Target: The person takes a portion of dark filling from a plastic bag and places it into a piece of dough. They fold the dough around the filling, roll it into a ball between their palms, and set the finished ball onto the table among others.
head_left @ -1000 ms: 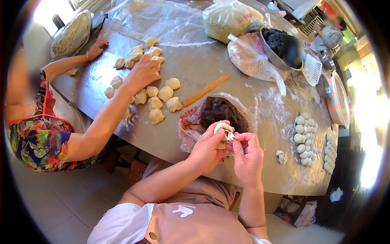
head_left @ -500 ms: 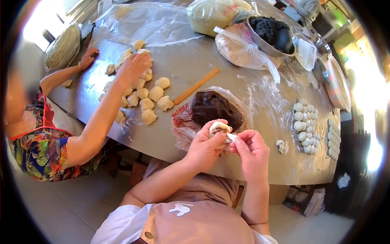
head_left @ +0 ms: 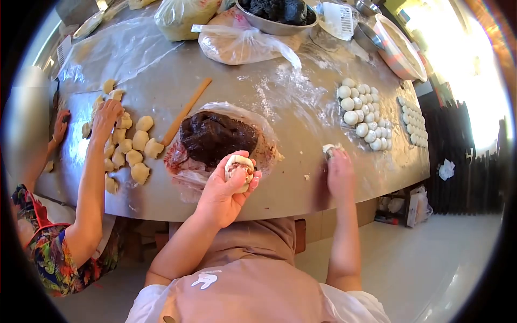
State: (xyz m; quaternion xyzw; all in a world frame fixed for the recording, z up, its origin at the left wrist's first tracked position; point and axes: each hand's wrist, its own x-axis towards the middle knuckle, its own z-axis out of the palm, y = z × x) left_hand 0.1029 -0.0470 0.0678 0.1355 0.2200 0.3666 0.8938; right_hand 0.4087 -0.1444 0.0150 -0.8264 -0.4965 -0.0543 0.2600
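Note:
My left hand (head_left: 219, 195) is closed round a piece of pale dough (head_left: 239, 171), with reddish-brown filling showing in its open top and my thumb pressed against it. Just behind it lies a block of dark filling (head_left: 212, 137) on a crumpled plastic bag (head_left: 264, 137). Out to the right, my right hand (head_left: 340, 175) is low over the table, its fingertips on a small whitish dough scrap (head_left: 329, 147); the fingers are partly hidden and slightly blurred.
A co-worker's hand (head_left: 107, 116) rests on several dough pieces (head_left: 140, 141) at left, beside a wooden stick (head_left: 187, 110). Rows of white balls (head_left: 362, 116) stand at right. Filled bags (head_left: 237, 43) and a metal bowl (head_left: 280, 24) of black lumps lie at the back.
My right hand has left the filled dough and moved right to the scrap on the table. My left hand keeps the dough. The view has turned right.

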